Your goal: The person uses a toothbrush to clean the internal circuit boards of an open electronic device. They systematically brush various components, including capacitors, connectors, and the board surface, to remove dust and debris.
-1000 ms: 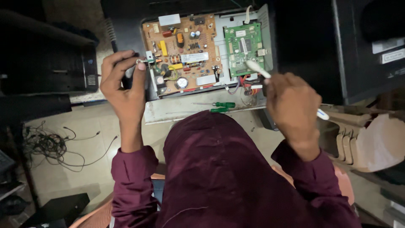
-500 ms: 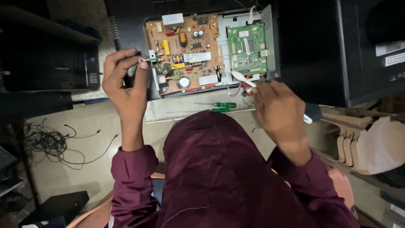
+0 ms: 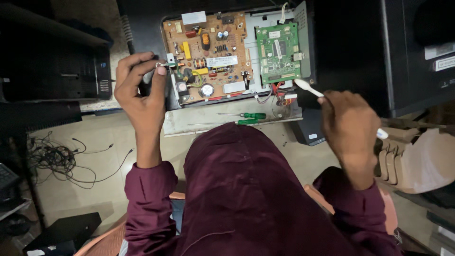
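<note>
The left hand [image 3: 140,90] pinches the edge of a brown circuit board [image 3: 208,57] at its left side. The right hand [image 3: 350,125] grips a white brush handle [image 3: 310,89], its tip beside red wires below a green circuit board [image 3: 278,53]. Between the hands, two green-handled screwdrivers [image 3: 249,118] lie on a metal plate [image 3: 189,124].

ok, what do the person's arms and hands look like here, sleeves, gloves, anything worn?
Both hands are bare: no gloves, rings or watch visible on the left hand or the right hand. Long dark maroon sleeves with a slight sheen cover both arms and bunch at the wrists.
</note>
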